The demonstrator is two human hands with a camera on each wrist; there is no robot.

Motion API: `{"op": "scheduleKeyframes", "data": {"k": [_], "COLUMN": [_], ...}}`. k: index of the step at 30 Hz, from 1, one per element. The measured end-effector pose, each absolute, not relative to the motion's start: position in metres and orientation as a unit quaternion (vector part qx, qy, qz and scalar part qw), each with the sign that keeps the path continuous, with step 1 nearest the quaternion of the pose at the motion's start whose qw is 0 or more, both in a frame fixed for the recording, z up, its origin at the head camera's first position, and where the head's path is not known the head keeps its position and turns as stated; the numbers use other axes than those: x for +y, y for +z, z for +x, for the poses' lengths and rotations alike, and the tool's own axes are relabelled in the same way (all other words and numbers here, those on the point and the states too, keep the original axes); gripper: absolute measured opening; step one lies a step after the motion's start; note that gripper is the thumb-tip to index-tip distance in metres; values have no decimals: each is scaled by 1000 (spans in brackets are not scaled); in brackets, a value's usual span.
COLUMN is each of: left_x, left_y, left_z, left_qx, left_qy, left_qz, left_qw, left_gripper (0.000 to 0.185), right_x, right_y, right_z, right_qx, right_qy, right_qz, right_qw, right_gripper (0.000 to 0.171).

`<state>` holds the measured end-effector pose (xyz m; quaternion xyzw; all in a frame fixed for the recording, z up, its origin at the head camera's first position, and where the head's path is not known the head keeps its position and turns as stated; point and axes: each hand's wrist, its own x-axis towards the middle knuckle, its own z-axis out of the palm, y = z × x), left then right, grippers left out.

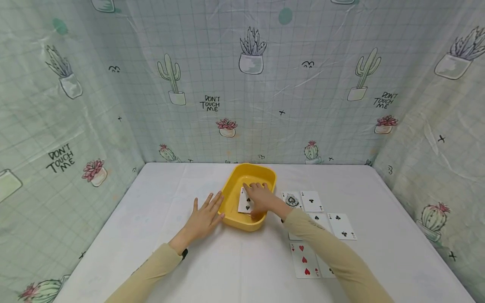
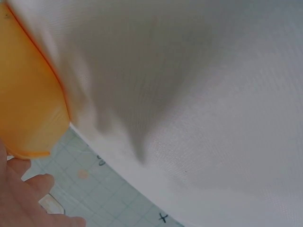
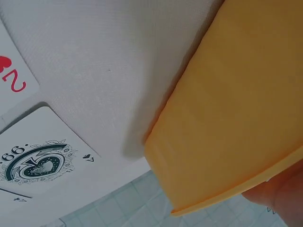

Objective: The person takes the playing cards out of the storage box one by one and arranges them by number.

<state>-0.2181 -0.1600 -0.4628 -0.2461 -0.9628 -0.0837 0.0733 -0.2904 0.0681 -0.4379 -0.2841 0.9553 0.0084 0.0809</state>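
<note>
A yellow tub (image 1: 229, 208) stands near the back middle of the table, a black-suited playing card (image 1: 244, 206) face up inside it. My right hand (image 1: 261, 198) reaches into the tub over that card and covers its right part. Its fingertips lie by the card's upper edge; whether they pinch it is hidden. My left hand (image 1: 202, 219) is at the tub's left side, fingers spread and nearly straight, fingertips at the rim. In the left wrist view, that hand's fingers (image 2: 40, 184) show by the tub's edge. Part of the right hand (image 3: 279, 194) shows beyond the rim in the right wrist view.
Face-up cards lie in rows on the right: an ace of spades (image 1: 291, 200), an ace of clubs (image 1: 312, 201), a two of clubs (image 1: 342, 226) and a three of hearts (image 1: 304, 260). The right forearm (image 1: 333, 256) crosses above several. Printed cloth (image 1: 265, 97) walls the white table.
</note>
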Motion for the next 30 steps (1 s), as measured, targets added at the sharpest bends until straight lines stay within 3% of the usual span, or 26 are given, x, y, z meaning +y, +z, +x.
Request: {"op": "scheduleKeyframes", "data": {"k": [6, 30], "left_x": [-160, -162], "left_y": [-464, -467], "left_z": [-219, -221], "left_qx": [-964, -960], "left_qy": [-81, -85], "left_qz": [-245, -252], "left_qw": [69, 82], "left_gripper": [59, 58], "right_x": [74, 107], "right_y": [-433, -391], "right_z": [-290, -275], "right_qx": [956, 950], "right_qy": [10, -27], "right_qz": [-288, -311], "right_qw": [58, -4], "right_gripper": [110, 98]}}
